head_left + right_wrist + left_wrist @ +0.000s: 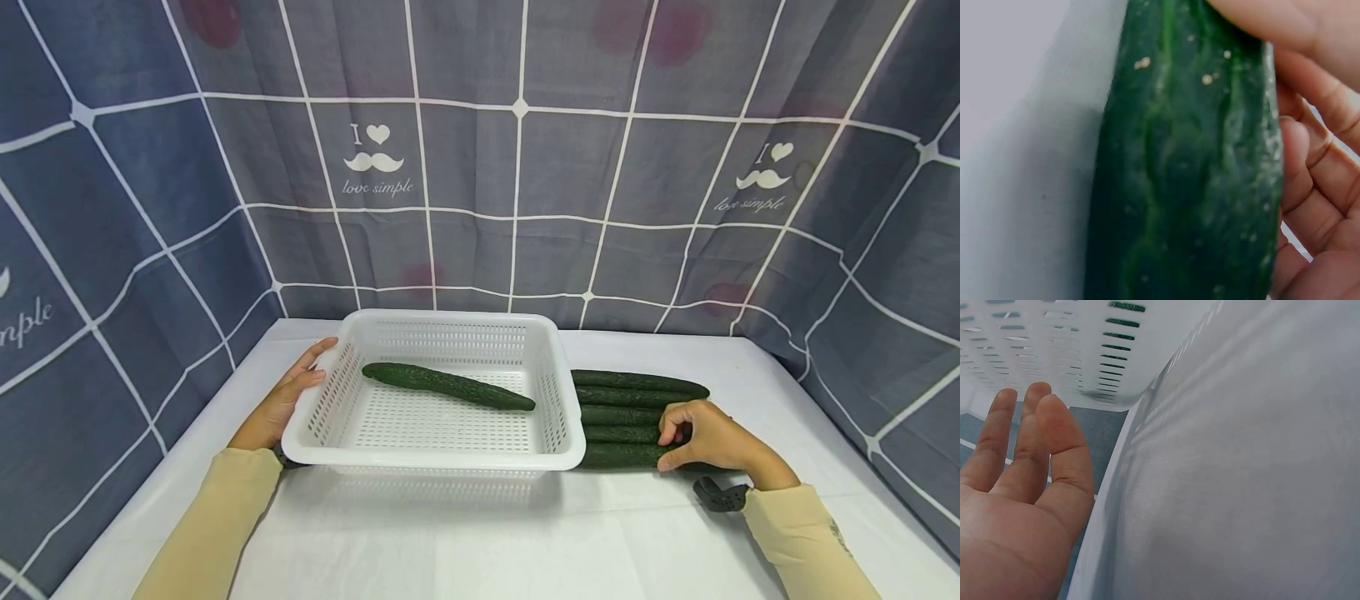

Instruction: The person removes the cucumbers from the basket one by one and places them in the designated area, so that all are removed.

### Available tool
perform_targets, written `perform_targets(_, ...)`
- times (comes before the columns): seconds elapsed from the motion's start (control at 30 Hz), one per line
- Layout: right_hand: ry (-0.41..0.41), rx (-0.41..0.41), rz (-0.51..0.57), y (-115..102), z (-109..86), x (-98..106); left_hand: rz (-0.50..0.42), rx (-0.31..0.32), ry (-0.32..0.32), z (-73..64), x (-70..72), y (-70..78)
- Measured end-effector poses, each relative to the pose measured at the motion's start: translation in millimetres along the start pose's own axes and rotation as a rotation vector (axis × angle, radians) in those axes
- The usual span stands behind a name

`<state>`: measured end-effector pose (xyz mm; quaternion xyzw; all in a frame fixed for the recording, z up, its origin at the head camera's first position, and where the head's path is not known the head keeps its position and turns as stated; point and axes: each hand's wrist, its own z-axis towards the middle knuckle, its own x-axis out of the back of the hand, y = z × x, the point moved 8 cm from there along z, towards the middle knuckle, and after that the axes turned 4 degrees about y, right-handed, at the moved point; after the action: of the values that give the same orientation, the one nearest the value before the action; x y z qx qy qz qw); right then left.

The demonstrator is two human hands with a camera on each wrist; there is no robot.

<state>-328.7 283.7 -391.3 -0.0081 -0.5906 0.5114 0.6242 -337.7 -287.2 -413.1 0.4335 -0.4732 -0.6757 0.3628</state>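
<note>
A white plastic basket (450,461) with slotted walls stands on the table, and one dark green cucumber (450,386) lies slantwise inside it. My left hand (281,406) is at the basket's left end, its fingertips right at the rim. In the left wrist view those fingers (1063,434) are lightly bent beside the slotted wall. To the right of the basket, several cucumbers (637,381) lie side by side. My right hand (708,435) grips the nearest cucumber (1185,162) of that row, thumb on the near side and fingers curled over the far side.
A white cloth (420,542) covers the table. Grey-blue checked curtains (465,167) with white lines hang behind the table and along both sides. The row of cucumbers reaches right up to the basket's right end.
</note>
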Motion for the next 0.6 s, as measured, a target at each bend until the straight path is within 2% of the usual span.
perform_targets(0.13, -0.006, -0.025, -0.016, 1.1, 0.2, -0.6, 0.002, 0.007, 0.004, -0.5, 0.4, -0.3)
perform_targets(0.37, -0.069, -0.066, -0.065, 0.6, 1.9, -1.6, 0.001, 0.000, -0.007, -1.1, -0.9, -0.2)
perform_targets(0.6, -0.100, -0.073, -0.010, -5.2, 2.1, -1.2, -0.007, -0.011, 0.000, -0.5, -0.6, 0.7)
